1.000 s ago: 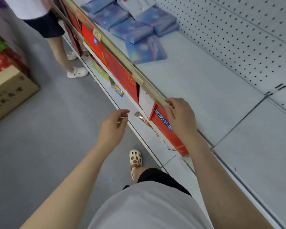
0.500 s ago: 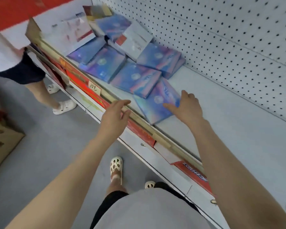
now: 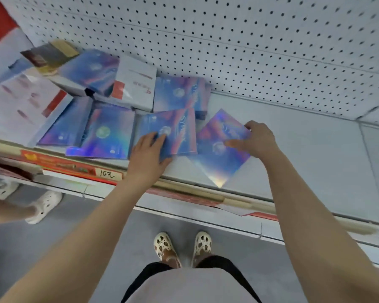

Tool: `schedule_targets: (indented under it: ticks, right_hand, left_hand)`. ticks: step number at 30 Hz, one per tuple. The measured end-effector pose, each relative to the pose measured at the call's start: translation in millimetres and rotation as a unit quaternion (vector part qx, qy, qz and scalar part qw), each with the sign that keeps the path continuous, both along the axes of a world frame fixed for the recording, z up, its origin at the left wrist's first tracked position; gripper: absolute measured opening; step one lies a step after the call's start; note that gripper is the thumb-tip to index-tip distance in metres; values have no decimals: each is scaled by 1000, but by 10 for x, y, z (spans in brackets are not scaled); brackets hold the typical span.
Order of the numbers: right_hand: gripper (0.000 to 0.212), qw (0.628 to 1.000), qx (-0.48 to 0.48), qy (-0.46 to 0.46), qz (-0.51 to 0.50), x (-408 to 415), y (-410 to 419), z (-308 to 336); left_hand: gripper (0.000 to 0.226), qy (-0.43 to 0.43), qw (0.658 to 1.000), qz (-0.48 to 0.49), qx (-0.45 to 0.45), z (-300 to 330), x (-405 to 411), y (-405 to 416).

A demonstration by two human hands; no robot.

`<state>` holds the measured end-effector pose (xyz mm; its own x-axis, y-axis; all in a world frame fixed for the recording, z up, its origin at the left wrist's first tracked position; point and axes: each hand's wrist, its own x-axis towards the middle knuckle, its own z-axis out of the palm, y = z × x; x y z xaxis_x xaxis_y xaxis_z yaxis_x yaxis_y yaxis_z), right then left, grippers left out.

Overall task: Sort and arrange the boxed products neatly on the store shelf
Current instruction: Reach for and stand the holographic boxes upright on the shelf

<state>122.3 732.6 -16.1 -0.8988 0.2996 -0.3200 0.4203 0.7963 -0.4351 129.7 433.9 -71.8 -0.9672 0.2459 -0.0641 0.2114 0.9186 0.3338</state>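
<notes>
Several flat blue-purple holographic boxes lie scattered at odd angles on the grey store shelf [image 3: 315,154]. My right hand [image 3: 255,139] grips the right corner of the rightmost holographic box [image 3: 219,156], which lies turned like a diamond near the shelf's front edge. My left hand [image 3: 149,153] rests flat with straight fingers on the neighbouring holographic box [image 3: 175,132]. More blue boxes [image 3: 107,134] lie to the left, and a white box with a red patch [image 3: 136,84] leans on the pile behind.
A white pegboard wall [image 3: 249,51] backs the shelf. A large white box [image 3: 20,101] and a brown-and-gold box [image 3: 50,53] sit at the far left. A price tag [image 3: 107,174] hangs on the front rail. Another person's feet [image 3: 46,204] stand on the floor at left.
The view has swung up from the lower shelf to the upper one. Both hands reached onto the shelf; the right took hold of the rightmost box, the left came down on the box beside it.
</notes>
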Motion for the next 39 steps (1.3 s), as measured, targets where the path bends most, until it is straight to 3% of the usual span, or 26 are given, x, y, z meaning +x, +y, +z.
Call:
schedule_targets:
  ticks: [3, 6, 11, 14, 18, 22, 26, 30, 34, 39]
  right_hand:
    - [38, 988, -49, 109, -96, 51, 128, 162]
    - [26, 975, -68, 179, -112, 106, 189, 299]
    - [44, 946, -192, 248, -81, 306, 86, 322]
    - [42, 906, -299, 278, -117, 476, 59, 143]
    - [29, 906, -308, 233, -173, 559, 27, -128]
    - [35, 895, -286, 256, -225, 489, 92, -140]
    - [27, 884, -285, 291, -230, 464, 190, -85]
    - [29, 862, -312, 313, -248, 494, 282, -68]
    - [24, 836, -321, 343, -284, 557, 399, -75]
    - [17, 812, -325, 361, -324, 705, 509, -32]
  left_hand:
    - [62, 22, 999, 5, -29, -33, 10, 56]
    - [60, 24, 999, 7, -34, -20, 80, 239]
    - [56, 31, 999, -19, -14, -13, 89, 562]
    - [77, 23, 998, -26, -54, -6, -114, 607]
    - [111, -66, 990, -46, -115, 45, -466, 624]
    - [121, -76, 990, -43, -115, 127, -574, 711]
    - [126, -67, 990, -21, -119, 221, -635, 771]
    - [95, -31, 991, -23, -128, 364, -700, 777]
    - [33, -18, 997, 34, 73, 497, -716, 744]
    - [18, -8, 977, 70, 202, 596, -512, 725]
